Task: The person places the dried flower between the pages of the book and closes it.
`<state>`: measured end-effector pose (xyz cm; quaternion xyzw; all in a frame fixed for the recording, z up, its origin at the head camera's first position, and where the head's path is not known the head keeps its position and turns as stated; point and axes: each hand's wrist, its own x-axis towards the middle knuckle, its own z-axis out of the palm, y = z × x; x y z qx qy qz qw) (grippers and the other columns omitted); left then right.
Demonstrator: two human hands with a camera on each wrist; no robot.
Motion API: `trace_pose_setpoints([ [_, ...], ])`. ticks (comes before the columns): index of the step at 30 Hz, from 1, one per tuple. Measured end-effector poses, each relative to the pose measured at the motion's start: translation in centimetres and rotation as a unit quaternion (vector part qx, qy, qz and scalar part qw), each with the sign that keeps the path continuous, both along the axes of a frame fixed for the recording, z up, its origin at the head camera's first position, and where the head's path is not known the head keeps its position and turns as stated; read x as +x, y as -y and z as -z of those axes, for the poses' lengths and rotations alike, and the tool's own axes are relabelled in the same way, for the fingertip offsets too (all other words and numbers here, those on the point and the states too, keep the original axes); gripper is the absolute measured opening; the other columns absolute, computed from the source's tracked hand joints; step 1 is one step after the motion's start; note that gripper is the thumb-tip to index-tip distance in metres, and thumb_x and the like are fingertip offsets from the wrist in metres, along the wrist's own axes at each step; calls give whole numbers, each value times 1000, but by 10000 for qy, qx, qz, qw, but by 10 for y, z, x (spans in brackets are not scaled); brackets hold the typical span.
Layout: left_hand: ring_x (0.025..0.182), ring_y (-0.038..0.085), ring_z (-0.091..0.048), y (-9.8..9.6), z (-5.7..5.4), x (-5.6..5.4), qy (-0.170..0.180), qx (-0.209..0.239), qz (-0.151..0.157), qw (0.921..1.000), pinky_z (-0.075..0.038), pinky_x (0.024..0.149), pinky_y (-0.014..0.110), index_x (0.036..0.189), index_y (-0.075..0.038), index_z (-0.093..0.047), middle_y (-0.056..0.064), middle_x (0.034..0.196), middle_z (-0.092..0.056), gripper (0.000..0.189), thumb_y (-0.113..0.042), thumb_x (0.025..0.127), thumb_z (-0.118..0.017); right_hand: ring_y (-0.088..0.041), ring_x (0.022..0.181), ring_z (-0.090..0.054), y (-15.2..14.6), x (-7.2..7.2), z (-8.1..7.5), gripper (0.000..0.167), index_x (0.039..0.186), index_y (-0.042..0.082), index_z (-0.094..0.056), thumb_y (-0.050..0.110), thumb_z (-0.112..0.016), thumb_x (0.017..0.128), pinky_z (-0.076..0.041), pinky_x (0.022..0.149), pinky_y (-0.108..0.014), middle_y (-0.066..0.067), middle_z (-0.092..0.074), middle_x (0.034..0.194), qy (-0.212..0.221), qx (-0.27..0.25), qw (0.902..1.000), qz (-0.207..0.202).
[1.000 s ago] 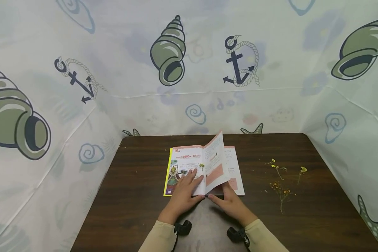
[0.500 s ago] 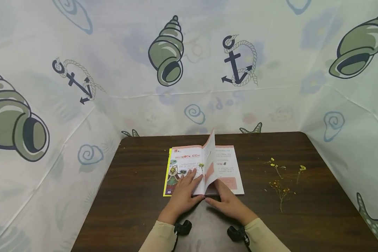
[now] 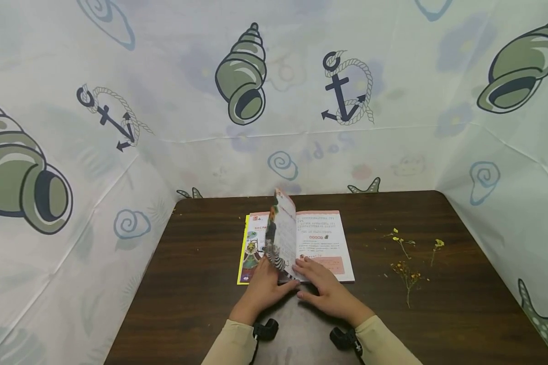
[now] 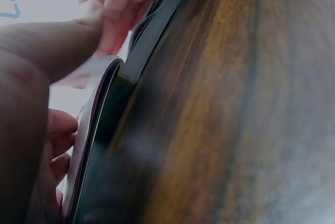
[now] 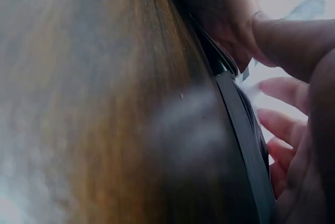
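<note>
An open picture book (image 3: 319, 238) lies on the table, with a yellow edge at its left. One leaf (image 3: 284, 228) stands nearly upright and leans left over the left page. My left hand (image 3: 266, 286) rests on the left page, its fingertips partly hidden behind that leaf. On the lower right page lies my right hand (image 3: 326, 289), fingers extended near the fold. In the left wrist view the left hand's fingers (image 4: 60, 145) lie along the page's inner side. The right wrist view has the right hand's fingers (image 5: 285, 124) spread over the pages.
Right of the book, several small yellow flower sprigs (image 3: 406, 276) lie loose on the brown wooden table (image 3: 201, 304). A patterned cloth (image 3: 301, 162) with shells and anchors surrounds the table's back and sides.
The raised leaf has swung from right to left past the fold, now covering the small flower sprig seen on the left page. My right hand has moved slightly left onto the right page.
</note>
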<state>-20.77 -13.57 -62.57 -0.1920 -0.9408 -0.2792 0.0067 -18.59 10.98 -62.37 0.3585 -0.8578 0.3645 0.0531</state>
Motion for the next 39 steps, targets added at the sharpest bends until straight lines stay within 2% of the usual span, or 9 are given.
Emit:
trace_pose_setpoints([
  [2, 116, 25, -71, -1, 0, 1, 197, 26, -165, 9997, -58, 100, 46, 129, -3, -74, 12, 125, -78, 73, -70, 101, -65, -43, 160, -41, 0, 0, 0, 70, 162, 15, -54, 31, -81, 99, -37, 124, -68, -13, -50, 169, -53, 110, 9999, -34],
  [5, 106, 29, -70, -2, 1, 1, 332, 19, -348, 9988, -59, 89, 48, 107, -1, -80, 16, 111, -78, 69, -67, 103, -61, -42, 161, -40, -1, 1, 0, 70, 162, 18, -54, 31, -81, 99, -36, 125, -67, -12, -49, 170, 34, 231, 9997, -22],
  [10, 140, 40, -54, -3, -1, 2, 422, 396, -587, 9966, -48, 116, 58, 136, 1, -69, 22, 151, -61, 69, -59, 101, -70, -41, 162, -39, 0, 1, -2, 69, 162, 18, -55, 30, -81, 99, -35, 126, -68, -12, -48, 171, 117, 244, 9996, -37],
  [15, 132, 32, -63, -4, -5, 1, 529, 1300, -901, 9860, -52, 114, 56, 147, -6, -60, 18, 147, -63, 61, -43, 101, -75, -42, 162, -39, 0, 1, -2, 68, 161, 18, -55, 31, -80, 100, -35, 126, -69, -12, -48, 171, 106, 290, 9995, -25],
  [21, 118, 26, -72, -3, -8, -3, 186, 2465, -1705, 9539, -58, 105, 52, 141, -8, -64, 13, 130, -76, 42, -21, 101, -72, -39, 163, -37, 0, 1, -1, 67, 162, 18, -54, 31, -78, 101, -35, 126, -68, -11, -45, 173, 121, 431, 9990, 3],
  [25, 130, 29, -68, 2, -12, -5, -243, 2493, -2299, 9404, -55, 109, 55, 149, -7, -59, 15, 142, -71, 53, -15, 100, -74, -39, 164, -36, 0, 1, -1, 67, 163, 17, -53, 30, -78, 102, -35, 126, -68, -12, -45, 173, 54, 474, 9989, -5],
  [32, 156, 37, -43, 8, -12, -8, -547, 2310, -2548, 9374, -44, 123, 59, 169, -12, -36, 20, 170, -39, 86, -2, 95, -79, -39, 164, -36, 1, 2, -2, 67, 163, 17, -53, 31, -77, 102, -36, 126, -68, -12, -45, 173, 5, 528, 9986, 10],
  [35, 155, 42, -40, 10, -11, -7, -837, 2116, -2708, 9354, -38, 125, 63, 162, -11, -49, 21, 170, -39, 81, 3, 91, -82, -39, 164, -36, 2, 1, -3, 67, 163, 16, -53, 30, -77, 102, -35, 126, -67, -13, -43, 174, -2, 535, 9986, -25],
  [39, 147, 44, -49, 9, -11, -5, -1289, 1606, -2701, 9405, -11, 125, 78, 136, -11, -74, 14, 154, -63, 53, 4, 86, -85, -39, 164, -36, 1, 0, -3, 65, 162, 18, -54, 30, -76, 102, -34, 126, -67, -12, -42, 175, -29, 611, 9981, -23],
])
